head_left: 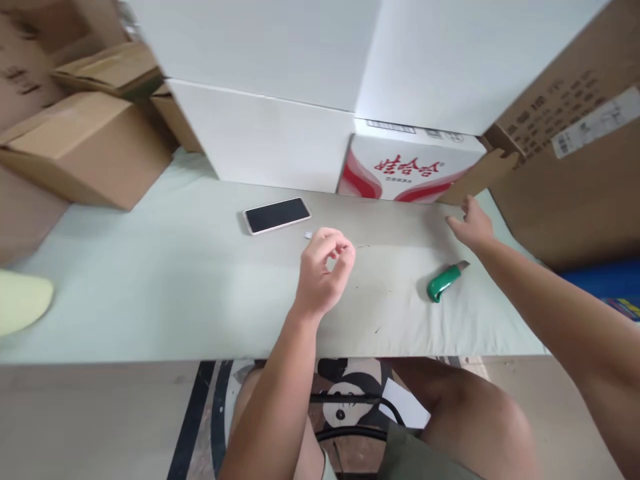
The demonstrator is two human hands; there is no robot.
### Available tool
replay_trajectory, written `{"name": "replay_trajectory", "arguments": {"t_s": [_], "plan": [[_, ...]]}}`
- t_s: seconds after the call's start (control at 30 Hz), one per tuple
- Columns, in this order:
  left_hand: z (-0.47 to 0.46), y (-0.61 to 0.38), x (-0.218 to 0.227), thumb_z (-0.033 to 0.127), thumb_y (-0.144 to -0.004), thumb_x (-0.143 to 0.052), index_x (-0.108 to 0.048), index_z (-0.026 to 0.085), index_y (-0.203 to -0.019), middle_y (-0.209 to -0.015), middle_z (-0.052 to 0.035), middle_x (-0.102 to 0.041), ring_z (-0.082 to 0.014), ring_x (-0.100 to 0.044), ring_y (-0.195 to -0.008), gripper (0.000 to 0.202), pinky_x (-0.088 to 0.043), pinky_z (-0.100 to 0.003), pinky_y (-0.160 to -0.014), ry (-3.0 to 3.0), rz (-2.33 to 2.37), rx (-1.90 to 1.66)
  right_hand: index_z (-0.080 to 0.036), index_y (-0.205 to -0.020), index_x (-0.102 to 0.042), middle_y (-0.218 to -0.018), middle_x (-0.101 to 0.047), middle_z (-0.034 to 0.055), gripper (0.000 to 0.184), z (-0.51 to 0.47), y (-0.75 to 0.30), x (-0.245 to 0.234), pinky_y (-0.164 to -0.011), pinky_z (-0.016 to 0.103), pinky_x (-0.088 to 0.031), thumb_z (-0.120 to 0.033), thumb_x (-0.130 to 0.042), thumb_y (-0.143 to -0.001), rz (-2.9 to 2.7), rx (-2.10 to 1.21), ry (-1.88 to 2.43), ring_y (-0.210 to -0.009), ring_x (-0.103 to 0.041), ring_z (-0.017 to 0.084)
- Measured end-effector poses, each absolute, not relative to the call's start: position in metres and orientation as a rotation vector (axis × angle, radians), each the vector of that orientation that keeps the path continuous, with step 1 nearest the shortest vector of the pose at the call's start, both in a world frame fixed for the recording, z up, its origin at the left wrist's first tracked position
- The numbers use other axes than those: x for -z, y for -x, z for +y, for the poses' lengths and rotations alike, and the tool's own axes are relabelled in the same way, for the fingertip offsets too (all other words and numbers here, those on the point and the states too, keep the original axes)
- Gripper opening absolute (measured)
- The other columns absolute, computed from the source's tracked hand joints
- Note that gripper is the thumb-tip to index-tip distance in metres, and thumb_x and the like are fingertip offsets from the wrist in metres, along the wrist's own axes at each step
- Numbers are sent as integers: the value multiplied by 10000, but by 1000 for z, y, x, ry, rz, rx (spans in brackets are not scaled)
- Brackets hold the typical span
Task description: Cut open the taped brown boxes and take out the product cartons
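My left hand [325,270] hovers over the middle of the pale table cloth [165,280]. Its fingers curl round toward the thumb in a loose ring, and nothing shows between them. A small white scrap [308,235] lies just beyond its knuckles, with a dark-screened phone [278,216] farther left. My right hand [473,227] reaches out at the right, thumb and fingers apart, holding nothing visible. Right by its fingertips stands a brown cardboard piece [473,181]; whether they touch I cannot tell. A green utility knife [445,281] lies nearer me, its blade out.
White boxes [270,137] form a wall at the back, beside a white carton with red lettering [410,170]. Brown cartons [95,150] stand at the left, and a large brown carton [575,180] at the right. A pale yellow-green object [23,301] shows at the left edge.
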State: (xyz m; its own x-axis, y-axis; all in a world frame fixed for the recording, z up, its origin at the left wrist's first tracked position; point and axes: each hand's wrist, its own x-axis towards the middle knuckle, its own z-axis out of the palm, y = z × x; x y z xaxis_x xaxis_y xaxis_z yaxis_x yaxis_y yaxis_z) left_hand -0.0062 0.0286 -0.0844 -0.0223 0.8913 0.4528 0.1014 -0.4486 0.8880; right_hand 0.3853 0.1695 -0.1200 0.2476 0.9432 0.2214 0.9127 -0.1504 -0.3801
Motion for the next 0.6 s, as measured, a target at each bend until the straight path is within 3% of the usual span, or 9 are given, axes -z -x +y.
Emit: {"name": "replay_trajectory", "arguments": {"t_s": [0.23,0.37,0.47,0.6], "plan": [[9,62,77,295,-927,-576,-579,215,-707,-834,-27,-628,-164,-596,-809,234,-490,-321,-757,-1310,1054,-1715,-172,-1345,-644,-1312,-685,192,548,174,-195,79,-1050,532,-573,-292,-591,-813,-2080,-214,1741,-1153,-713,317],[-3,104,78,295,-937,-569,-539,217,-690,-763,-19,-580,-160,-543,-766,261,-455,-320,-719,-1099,1129,-1864,-210,-1324,-671,-1393,-639,148,512,183,-49,83,-1037,506,-595,-295,-592,-826,-2390,-292,1324,-1201,-684,292],[-12,134,81,291,-957,-561,-493,218,-675,-707,-6,-524,-155,-493,-715,299,-443,-330,-703,-986,1178,-1975,-201,-1375,-636,-1460,-583,164,551,189,69,83,-1065,568,-573,-232,-597,-826,-2697,-224,988,-1248,-644,325],[-19,162,86,297,-979,-528,-475,220,-676,-698,-6,-499,-154,-488,-696,317,-435,-332,-671,-827,1205,-2144,-220,-1553,-459,-1558,-451,167,713,184,210,66,-1144,629,-496,-199,-617,-859,-2801,-124,942,-1416,-524,378]]}}
